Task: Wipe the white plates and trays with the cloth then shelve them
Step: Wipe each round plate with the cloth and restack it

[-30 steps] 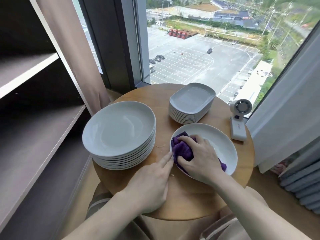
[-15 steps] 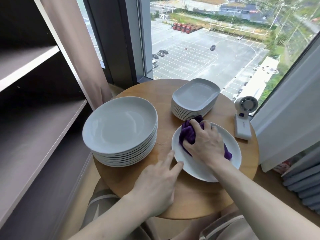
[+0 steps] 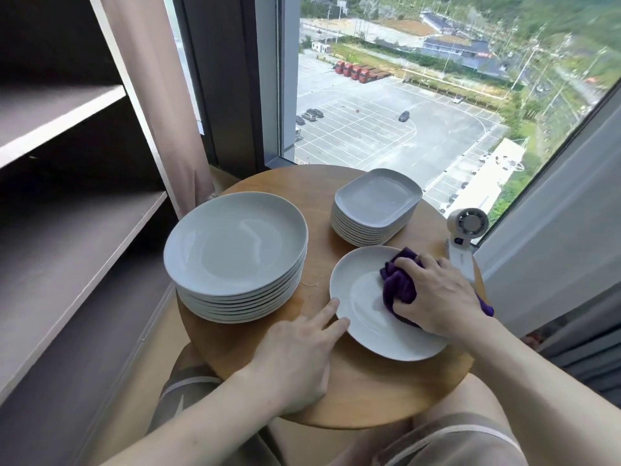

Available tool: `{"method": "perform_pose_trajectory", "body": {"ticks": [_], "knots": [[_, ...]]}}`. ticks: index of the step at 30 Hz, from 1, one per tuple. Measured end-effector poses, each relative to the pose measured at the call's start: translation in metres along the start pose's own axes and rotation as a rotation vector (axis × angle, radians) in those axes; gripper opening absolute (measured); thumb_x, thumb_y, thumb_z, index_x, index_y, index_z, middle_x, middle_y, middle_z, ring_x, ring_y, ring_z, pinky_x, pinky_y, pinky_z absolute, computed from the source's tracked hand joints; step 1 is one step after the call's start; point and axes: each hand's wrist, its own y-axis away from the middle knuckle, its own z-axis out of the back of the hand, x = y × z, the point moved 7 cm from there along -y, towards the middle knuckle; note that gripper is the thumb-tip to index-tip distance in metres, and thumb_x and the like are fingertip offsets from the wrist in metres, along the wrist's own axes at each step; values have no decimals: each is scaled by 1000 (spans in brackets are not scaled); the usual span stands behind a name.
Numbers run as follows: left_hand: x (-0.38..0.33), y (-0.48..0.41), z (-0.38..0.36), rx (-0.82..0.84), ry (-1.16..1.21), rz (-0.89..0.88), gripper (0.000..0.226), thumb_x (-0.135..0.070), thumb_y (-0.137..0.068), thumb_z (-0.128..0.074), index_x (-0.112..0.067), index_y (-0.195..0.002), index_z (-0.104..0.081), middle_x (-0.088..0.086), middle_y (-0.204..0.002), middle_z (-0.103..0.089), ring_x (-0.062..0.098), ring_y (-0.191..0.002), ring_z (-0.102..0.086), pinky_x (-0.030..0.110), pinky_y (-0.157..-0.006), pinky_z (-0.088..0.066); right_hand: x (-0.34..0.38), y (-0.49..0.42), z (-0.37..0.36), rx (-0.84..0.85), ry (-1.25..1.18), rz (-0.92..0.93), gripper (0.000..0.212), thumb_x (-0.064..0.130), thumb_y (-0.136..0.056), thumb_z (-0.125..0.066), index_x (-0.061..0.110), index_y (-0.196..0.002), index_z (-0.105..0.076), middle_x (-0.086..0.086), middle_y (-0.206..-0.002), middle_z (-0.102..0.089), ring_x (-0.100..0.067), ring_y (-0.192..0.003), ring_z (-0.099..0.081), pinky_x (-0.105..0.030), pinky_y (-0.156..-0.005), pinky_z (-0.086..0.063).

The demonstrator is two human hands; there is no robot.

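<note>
A single white plate [image 3: 361,297] lies on the round wooden table [image 3: 366,395] at the front right. My right hand [image 3: 437,297] grips a crumpled purple cloth [image 3: 398,280] and presses it on the plate's right side. My left hand [image 3: 299,351] rests on the table with straight fingers touching the plate's left rim. A stack of several round white plates [image 3: 235,243] stands at the left of the table. A stack of several white rectangular trays [image 3: 378,203] stands at the back.
A dark shelving unit [image 3: 67,230] with bare shelves stands to the left. A small white handheld fan [image 3: 465,240] sits at the table's right edge. A beige curtain [image 3: 151,95] and a large window lie behind the table. My knees are below the table.
My right hand has carried the cloth from the plate's left side, over the far rim, to its right side. My left hand stays at the plate's left rim.
</note>
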Motion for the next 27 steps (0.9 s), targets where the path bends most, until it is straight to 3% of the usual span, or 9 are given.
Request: {"method": "perform_pose_trajectory", "body": {"ticks": [7, 11, 16, 21, 27], "knots": [[-2, 0, 1, 3, 56, -13, 61, -30, -97, -44, -31, -154, -21, -6, -171, -1, 28, -126, -53, 40, -94, -48, -4, 48, -5, -8, -54, -40, 67, 76, -74, -43, 43, -133, -47, 3, -122, -56, -26, -100, -54, -40, -90, -46], [2, -1, 0, 25, 139, -3, 75, -32, -99, -45, -27, -162, -4, -9, -171, -4, 29, -140, -45, 37, -110, -41, 12, 65, -8, -5, -114, -17, 67, 70, -74, -42, 42, -135, -45, 5, -120, -52, -26, -107, -52, -41, -92, -45], [3, -1, -1, 34, 176, 5, 83, -36, -97, -47, -26, -160, 7, 1, -164, -30, 33, -128, -52, 42, -100, -46, 39, 62, -5, 40, -213, 59, 62, 68, -76, -42, 46, -134, -36, 9, -129, -45, -21, -114, -43, -39, -101, -38], [3, -2, -1, 44, 194, 8, 83, -39, -97, -47, -26, -160, 5, -2, -166, -26, 34, -127, -54, 43, -99, -48, 69, 48, -8, 24, -370, 135, 75, 65, -76, -42, 41, -146, -42, 9, -145, -40, -20, -131, -35, -38, -114, -29], [5, -4, -1, 32, 123, 29, 85, -38, -98, -47, -20, -162, 7, 1, -167, -23, 36, -117, -58, 42, -92, -47, 81, 23, -4, -159, -410, 150, 73, 58, -74, -55, 33, -143, -56, 1, -144, -49, -25, -134, -43, -46, -113, -36]]}}
